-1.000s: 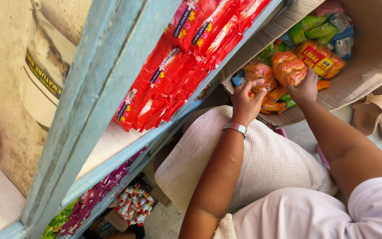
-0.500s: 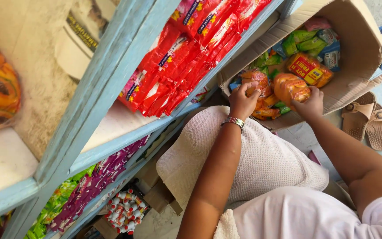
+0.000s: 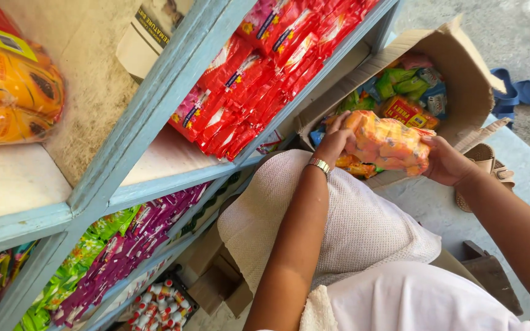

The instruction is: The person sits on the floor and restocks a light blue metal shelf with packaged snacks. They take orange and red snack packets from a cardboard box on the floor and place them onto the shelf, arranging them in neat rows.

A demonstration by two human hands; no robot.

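So both hands are on one orange snack pack [image 3: 387, 144], held up just above the open cardboard box [image 3: 467, 79] that's full of green, orange and blue packets. The left hand [image 3: 334, 142] has its fingers curled round the near end, and the right hand [image 3: 446, 162] cups the far end from underneath, fingers closed on it. Looks to me like the lifting-out bit: the pack is clear of the box but not on any shelf. The blue shelf [image 3: 154, 184] to the left has a bare patch beside the red sachets [image 3: 246, 86], so I'd guess a move that way needs a swing left across the lap without squashing the pack.
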